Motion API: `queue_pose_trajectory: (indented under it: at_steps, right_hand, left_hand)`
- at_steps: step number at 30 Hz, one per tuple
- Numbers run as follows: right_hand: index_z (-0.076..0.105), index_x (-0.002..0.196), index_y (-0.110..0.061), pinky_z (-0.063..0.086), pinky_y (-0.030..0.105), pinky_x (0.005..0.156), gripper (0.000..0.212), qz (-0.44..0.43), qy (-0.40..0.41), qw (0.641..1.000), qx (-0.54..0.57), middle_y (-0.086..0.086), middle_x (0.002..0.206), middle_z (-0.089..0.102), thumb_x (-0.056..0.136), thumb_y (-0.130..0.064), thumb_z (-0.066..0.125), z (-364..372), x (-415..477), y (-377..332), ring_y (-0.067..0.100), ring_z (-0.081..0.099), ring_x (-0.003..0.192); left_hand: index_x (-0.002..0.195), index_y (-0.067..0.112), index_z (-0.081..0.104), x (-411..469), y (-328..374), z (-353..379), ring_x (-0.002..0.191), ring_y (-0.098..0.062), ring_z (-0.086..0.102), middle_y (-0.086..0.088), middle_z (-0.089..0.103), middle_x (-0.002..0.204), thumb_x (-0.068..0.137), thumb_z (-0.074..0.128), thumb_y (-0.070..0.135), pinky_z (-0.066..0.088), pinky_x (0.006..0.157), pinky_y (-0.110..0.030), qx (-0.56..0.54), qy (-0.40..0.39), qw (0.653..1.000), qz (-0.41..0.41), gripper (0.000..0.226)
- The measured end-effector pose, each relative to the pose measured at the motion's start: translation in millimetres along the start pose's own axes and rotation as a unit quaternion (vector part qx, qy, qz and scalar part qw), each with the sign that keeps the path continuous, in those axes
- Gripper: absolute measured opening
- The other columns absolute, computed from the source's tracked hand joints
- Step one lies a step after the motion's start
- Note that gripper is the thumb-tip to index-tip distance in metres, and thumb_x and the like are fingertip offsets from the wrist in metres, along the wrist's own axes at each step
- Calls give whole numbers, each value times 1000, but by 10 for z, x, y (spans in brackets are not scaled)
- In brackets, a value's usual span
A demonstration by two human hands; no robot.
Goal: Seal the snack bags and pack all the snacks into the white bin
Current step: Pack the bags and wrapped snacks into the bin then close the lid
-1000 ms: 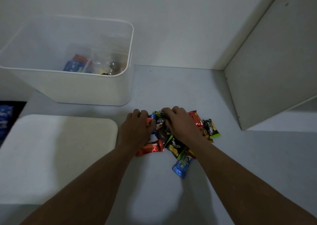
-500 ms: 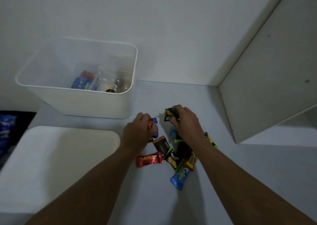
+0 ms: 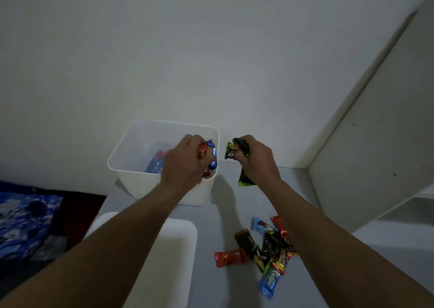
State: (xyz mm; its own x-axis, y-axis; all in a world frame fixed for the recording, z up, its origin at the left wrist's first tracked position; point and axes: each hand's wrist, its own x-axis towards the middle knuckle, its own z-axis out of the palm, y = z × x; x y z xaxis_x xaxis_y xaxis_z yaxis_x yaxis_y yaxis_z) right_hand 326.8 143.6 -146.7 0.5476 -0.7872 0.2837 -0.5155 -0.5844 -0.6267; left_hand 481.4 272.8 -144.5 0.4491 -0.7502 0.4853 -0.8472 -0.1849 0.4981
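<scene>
Left hand (image 3: 185, 161), raised over the white bin (image 3: 131, 152), grips red and blue snacks (image 3: 209, 154). Right hand (image 3: 254, 161) (just beside the bin) clutches black-green packets (image 3: 231, 151).

A grey tabletop (image 3: 211, 289) runs back to a plain white wall (image 3: 211, 49). A white panel with rounded corners (image 3: 169, 256) lies flat at its near left. Past that edge, lower down, is something blue and patterned (image 3: 23, 221). A white shelf unit (image 3: 375, 155) stands on the right.
</scene>
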Motion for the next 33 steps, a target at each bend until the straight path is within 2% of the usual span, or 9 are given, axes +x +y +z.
queue_pose_trajectory:
  at_steps: [8, 11, 15, 19, 21, 24, 27, 29, 33]
  right_hand:
    - [60, 117, -15, 49, 31, 76, 28, -7, -9, 999, 48, 6, 101, 67, 90, -22, 63, 734, 554, -629, 20, 61, 89]
    - [60, 120, -15, 48, 29, 78, 29, -4, -47, 997, 55, 7, 106, 67, 92, -20, 62, 1054, 580, -641, 22, 61, 94]
    - [63, 122, -20, 47, 28, 85, 30, 14, -114, 993, 20, 6, 115, 68, 91, -19, 61, 1233, 495, -560, 23, 62, 103]
    - [66, 123, -28, 44, 23, 88, 35, 40, -171, 984, 6, 0, 126, 65, 88, -34, 63, 1155, 448, -522, 15, 61, 107]
    - [65, 126, -26, 46, 29, 95, 38, 48, -135, 990, 6, -1, 132, 62, 91, -39, 59, 1065, 443, -481, 17, 58, 114]
    - [53, 139, -14, 35, 38, 111, 44, 43, -87, 990, -98, 7, 147, 48, 99, -33, 48, 964, 455, -311, 26, 41, 137]
    - [34, 148, -4, 29, 46, 116, 53, 87, -180, 969, -144, 13, 155, 34, 105, -36, 30, 926, 431, -117, 32, 27, 145]
    - [16, 155, -5, 21, 50, 120, 61, 114, -226, 958, -137, 11, 163, 19, 106, -41, 22, 929, 385, -58, 28, 15, 151]
    - [4, 158, -11, 12, 48, 123, 65, 120, -237, 955, -129, 6, 165, 9, 105, -47, 16, 898, 334, -40, 22, 6, 152]
  left_hand:
    - [90, 18, 52, 614, -809, -389, 72, -18, 50, 0, 56, 86, 96, 49, 39, 32, 68, -31, 37, 37, 997, -60, 22]
    - [85, 22, 48, 668, -1049, -330, 69, -17, 49, 0, 54, 81, 97, 47, 39, 31, 66, -30, 25, 41, 996, -79, 21]
    - [87, 18, 53, 665, -1242, -217, 72, -20, 52, -1, 56, 82, 96, 45, 41, 33, 65, -32, 17, 13, 995, -93, 26]
    - [93, 16, 57, 665, -1291, -150, 74, -20, 52, -3, 57, 86, 97, 45, 42, 34, 68, -31, 13, -17, 995, -100, 29]
    - [91, 15, 56, 665, -1260, -105, 74, -20, 54, -4, 57, 86, 98, 46, 41, 34, 68, -31, 7, -33, 994, -101, 28]
    - [90, 17, 56, 663, -1184, 16, 75, -20, 57, -3, 58, 85, 97, 46, 41, 42, 68, -34, -19, -59, 993, -97, 27]
    - [98, 17, 58, 615, -1094, 211, 81, -22, 58, -4, 60, 90, 96, 49, 39, 47, 74, -37, -26, -99, 992, -74, 24]
    - [108, 17, 59, 559, -1036, 328, 88, -24, 60, -5, 62, 97, 97, 49, 39, 46, 76, -36, -13, -138, 988, -60, 27]
    - [118, 24, 62, 452, -977, 448, 97, -25, 61, -7, 64, 109, 98, 45, 49, 45, 84, -34, 62, -209, 975, -44, 37]
